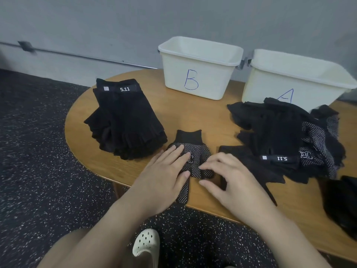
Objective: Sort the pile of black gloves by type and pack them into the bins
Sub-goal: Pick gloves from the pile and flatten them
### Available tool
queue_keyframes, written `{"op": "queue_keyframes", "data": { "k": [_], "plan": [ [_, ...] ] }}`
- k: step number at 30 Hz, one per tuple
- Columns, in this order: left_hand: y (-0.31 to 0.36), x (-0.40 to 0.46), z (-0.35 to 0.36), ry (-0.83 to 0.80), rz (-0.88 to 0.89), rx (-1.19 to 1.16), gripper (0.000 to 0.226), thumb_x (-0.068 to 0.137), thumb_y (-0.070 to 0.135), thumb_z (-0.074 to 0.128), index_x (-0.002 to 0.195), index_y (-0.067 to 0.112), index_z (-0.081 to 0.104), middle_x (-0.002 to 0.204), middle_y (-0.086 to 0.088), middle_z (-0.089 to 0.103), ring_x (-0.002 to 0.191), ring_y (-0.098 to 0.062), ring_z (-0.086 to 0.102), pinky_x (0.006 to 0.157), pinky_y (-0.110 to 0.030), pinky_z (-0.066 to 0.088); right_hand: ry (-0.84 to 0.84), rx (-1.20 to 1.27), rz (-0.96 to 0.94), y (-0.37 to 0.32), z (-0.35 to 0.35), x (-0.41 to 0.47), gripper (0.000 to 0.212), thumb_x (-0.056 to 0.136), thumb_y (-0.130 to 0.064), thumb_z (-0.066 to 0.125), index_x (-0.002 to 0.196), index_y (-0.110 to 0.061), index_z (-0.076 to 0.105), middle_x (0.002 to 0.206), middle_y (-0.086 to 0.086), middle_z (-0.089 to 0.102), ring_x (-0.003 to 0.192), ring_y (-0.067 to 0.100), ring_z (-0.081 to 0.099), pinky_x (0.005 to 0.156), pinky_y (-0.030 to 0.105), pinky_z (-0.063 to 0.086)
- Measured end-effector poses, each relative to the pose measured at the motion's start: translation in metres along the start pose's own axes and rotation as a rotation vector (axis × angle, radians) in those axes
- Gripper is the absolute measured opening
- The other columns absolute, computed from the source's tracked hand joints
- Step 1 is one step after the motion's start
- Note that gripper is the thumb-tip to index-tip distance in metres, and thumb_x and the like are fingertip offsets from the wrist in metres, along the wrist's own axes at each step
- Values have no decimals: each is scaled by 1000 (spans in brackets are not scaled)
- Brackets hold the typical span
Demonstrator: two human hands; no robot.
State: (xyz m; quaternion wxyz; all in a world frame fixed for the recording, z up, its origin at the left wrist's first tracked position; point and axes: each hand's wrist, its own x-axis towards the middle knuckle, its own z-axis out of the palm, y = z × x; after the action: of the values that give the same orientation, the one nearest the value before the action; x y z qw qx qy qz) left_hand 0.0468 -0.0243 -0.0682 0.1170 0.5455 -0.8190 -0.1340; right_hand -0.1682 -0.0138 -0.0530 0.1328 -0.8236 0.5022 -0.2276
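Note:
A black dotted glove point(195, 151) lies flat near the table's front edge, cuff pointing away from me. My left hand point(164, 180) presses flat on its left side with straight fingers. My right hand point(229, 180) has curled fingers, and its fingertips touch the glove's finger end. A neat stack of fingerless "5.11" gloves point(123, 120) sits at the left. A mixed pile of black gloves point(289, 138) lies at the right, in front of bin A point(297, 78). Bin B point(199, 68) stands at the back middle.
The round wooden table point(193, 115) ends just under my wrists. More black gloves point(342, 202) lie at the far right edge. Below the table are a dark speckled floor and a white clog point(146, 244). A grey wall stands behind the bins.

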Motion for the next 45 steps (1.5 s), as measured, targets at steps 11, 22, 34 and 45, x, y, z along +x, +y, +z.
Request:
{"op": "queue_keyframes", "data": {
  "k": [11, 22, 34, 45],
  "plan": [
    [-2, 0, -4, -12, -7, -87, 54, 111, 38, 32, 163, 32, 20, 171, 14, 5, 154, 3, -6, 126, -22, -3, 83, 56, 34, 6, 13, 8, 16, 102, -33, 56, 97, -26, 70, 95, -18, 56, 83, 1, 52, 76, 29, 50],
    [-4, 0, -3, 7, 6, -106, 53, 110, 36, 37, 162, 31, 25, 170, 14, 9, 155, 3, -3, 125, -21, -2, -91, -12, 82, 1, 2, 6, 35, 86, -64, 63, 110, -39, 63, 108, -24, 49, 93, -2, 50, 80, 23, 48],
    [-5, 1, -3, 11, 1, -122, 53, 110, 36, 38, 161, 31, 27, 170, 13, 11, 155, 2, 0, 128, -26, 2, 97, 148, 89, 3, 15, 16, 10, 98, -33, 66, 92, -28, 71, 100, -19, 58, 85, 4, 55, 75, 20, 46],
    [-2, 0, -6, -4, -10, -124, 51, 111, 33, 34, 162, 32, 25, 170, 15, 9, 155, 2, -3, 126, -22, -2, 78, 238, 237, 0, 17, 28, 26, 103, -37, 56, 86, -25, 72, 100, -15, 60, 83, 0, 56, 76, 24, 44]
  ]
}}
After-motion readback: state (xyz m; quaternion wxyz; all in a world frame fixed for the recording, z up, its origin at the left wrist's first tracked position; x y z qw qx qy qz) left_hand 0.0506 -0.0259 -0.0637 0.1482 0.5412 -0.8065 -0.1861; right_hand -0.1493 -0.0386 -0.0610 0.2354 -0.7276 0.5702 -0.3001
